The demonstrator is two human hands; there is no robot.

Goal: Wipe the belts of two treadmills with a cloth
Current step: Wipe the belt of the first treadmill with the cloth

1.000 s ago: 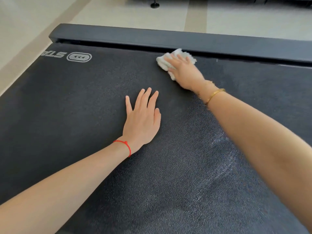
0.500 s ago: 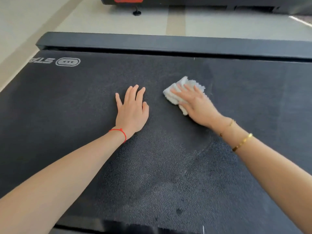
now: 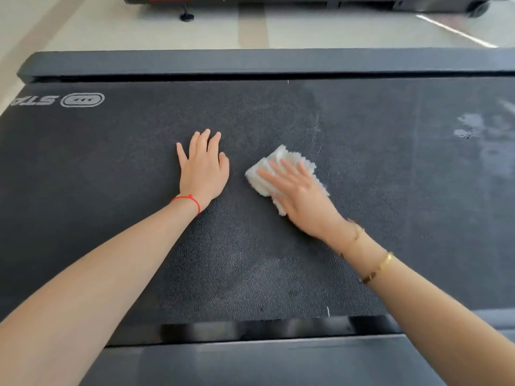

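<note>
The black treadmill belt (image 3: 111, 168) is seen across nearly the whole view, bordered by the far side rail (image 3: 250, 61) and the near side rail (image 3: 250, 363); a second treadmill (image 3: 306, 1) is partly seen beyond the pale floor (image 3: 111, 26). The belt is judged to be rough and firm, so some drag on the cloth is expected; pale smears (image 3: 473, 129) are left at the right, so that part is judged not yet wiped.

The left hand (image 3: 204, 169) is laid flat on the belt with straight fingers, nothing being held; a red string (image 3: 189, 200) is worn on its wrist. The right hand (image 3: 301, 196) is pressed on the white cloth (image 3: 278, 162) with fingers stretched, not curled round it; gold bracelets (image 3: 376, 268) are worn on this wrist.

The cloth is judged soft, light and easily bunched; it is best held by flat pressure over its middle. It lies crumpled under the fingers and palm, its edges showing beyond the fingertips and at both sides, near the middle of the belt, just beside the left hand but apart from it.
</note>
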